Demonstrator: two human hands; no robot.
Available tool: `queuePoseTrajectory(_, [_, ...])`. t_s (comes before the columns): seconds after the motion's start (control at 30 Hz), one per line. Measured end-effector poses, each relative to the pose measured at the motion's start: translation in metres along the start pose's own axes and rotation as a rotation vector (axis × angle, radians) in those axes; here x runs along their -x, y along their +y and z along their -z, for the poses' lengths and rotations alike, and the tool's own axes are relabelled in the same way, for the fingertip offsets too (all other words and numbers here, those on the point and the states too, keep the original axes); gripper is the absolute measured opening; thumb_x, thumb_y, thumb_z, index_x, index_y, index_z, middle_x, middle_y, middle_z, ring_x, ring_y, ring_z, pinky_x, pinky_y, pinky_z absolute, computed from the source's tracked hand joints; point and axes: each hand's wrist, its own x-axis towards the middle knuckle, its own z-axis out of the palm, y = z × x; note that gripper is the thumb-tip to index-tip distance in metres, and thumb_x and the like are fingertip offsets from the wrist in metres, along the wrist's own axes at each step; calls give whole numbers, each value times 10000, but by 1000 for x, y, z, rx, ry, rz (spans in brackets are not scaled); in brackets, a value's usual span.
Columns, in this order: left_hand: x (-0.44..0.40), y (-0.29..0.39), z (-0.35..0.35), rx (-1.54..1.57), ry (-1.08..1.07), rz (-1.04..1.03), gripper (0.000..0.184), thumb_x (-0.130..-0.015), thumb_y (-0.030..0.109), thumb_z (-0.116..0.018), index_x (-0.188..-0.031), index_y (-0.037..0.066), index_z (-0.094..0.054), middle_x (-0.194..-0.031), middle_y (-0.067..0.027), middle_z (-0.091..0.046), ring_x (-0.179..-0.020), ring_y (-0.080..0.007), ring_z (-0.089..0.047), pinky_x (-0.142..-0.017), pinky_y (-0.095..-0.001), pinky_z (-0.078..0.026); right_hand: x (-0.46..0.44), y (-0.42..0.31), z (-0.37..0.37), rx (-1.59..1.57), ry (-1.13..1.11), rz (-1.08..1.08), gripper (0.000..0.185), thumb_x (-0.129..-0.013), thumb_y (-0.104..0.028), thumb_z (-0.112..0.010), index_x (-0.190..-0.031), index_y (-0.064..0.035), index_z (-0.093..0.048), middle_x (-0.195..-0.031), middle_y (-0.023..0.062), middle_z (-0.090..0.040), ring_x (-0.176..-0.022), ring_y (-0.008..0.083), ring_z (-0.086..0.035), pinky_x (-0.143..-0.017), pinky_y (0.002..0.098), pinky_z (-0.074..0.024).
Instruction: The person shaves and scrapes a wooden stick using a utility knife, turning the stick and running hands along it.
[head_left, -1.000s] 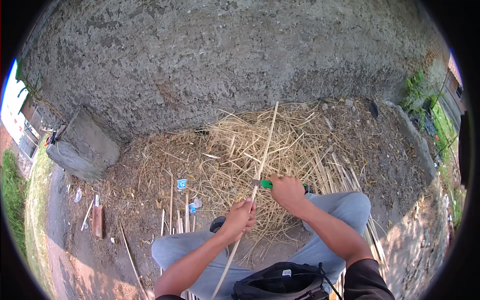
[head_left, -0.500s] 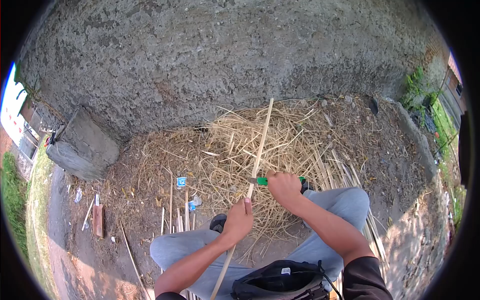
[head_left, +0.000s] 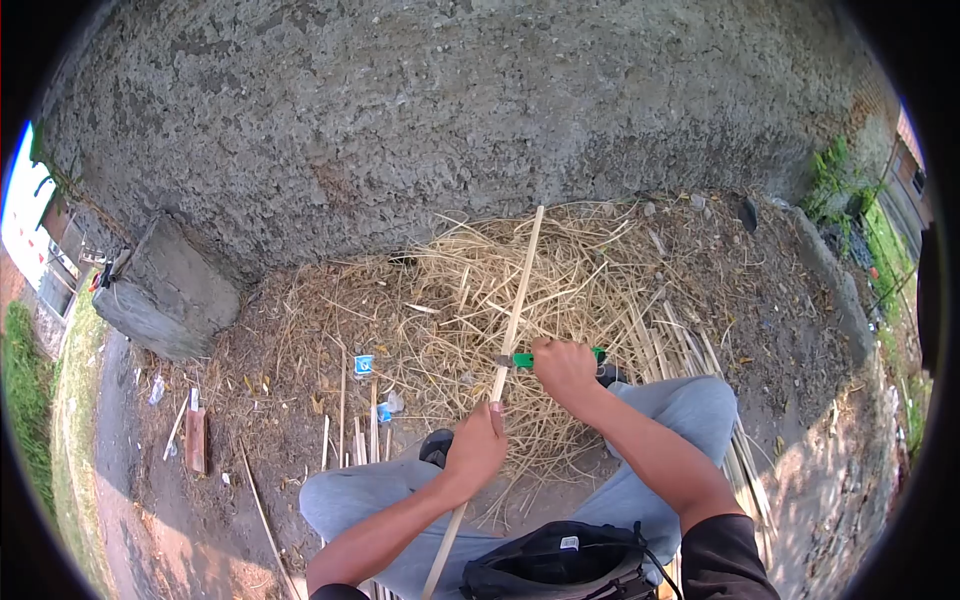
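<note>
A long pale bamboo strip [head_left: 524, 280] runs from near the wall, between my legs, to the bottom of the view. My left hand [head_left: 474, 452] is closed around it, just below the blade. In my right hand [head_left: 566, 370] is a green-handled knife [head_left: 523, 360], gripped by the handle. Its short dark blade lies across the strip and touches it, a little beyond my left hand. Beneath the strip spreads a heap of thin shavings [head_left: 565, 285]. My fingers hide part of the handle.
A rough wall [head_left: 480, 110] rises in front. To the left are a concrete block [head_left: 175, 290], a reddish wood piece [head_left: 196, 440] and blue-white litter [head_left: 363, 364]. More strips [head_left: 665, 345] lie by my right knee. A black bag [head_left: 555, 565] rests at my lap.
The bamboo strip has slid a little toward me, its far end now lower in view. Both hands have hardly moved, and the knife stays across the strip.
</note>
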Motion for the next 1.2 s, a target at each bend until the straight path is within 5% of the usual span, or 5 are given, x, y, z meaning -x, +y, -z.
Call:
queuePoseTrajectory(0.67, [-13,-14,6,-53,123,-244,342,-1039,281,-391,-935,-26,-501,-678,-248,-561,-490,-452,-476,-485,-477,-420,-6,1,22,-102,-21,-43,102,-780,-107,-592,-809,-17,-631,-610,110,-659,-514,254,-670,-438,375,-508])
queuePoseTrajectory(0.77, [-21,-13,9,692,-263,241,347,-1034,273,-391,-955,-37,-525,-740,-300,-580,-570,-509,-520,-545,-523,-444,-8,2,21,-86,21,-52,108,-790,-111,-581,-819,-20,-632,-622,110,-659,-517,262,-669,-440,383,-508])
queuePoseTrajectory(0.87, [-28,-23,6,1004,-406,389,354,-1041,300,-389,-912,3,-530,-661,-190,-575,-480,-386,-525,-463,-461,-417,-9,6,12,25,152,14,79,-792,-105,-577,-792,-38,-619,-619,106,-656,-518,264,-669,-442,386,-510])
queuePoseTrajectory(0.93, [-27,-32,-5,-45,190,-374,340,-1053,346,-379,-855,83,-468,-578,24,-376,-413,-117,-333,-375,-293,-279,-11,7,14,27,151,16,66,-790,-104,-579,-772,-48,-608,-615,106,-656,-520,262,-671,-442,382,-510])
queuePoseTrajectory(1.2, [-35,-16,18,825,-328,227,370,-1036,308,-394,-901,-11,-523,-650,-204,-556,-471,-390,-504,-474,-465,-422,-13,9,14,62,167,22,62,-789,-100,-590,-734,-71,-584,-611,100,-656,-525,243,-675,-438,357,-509])
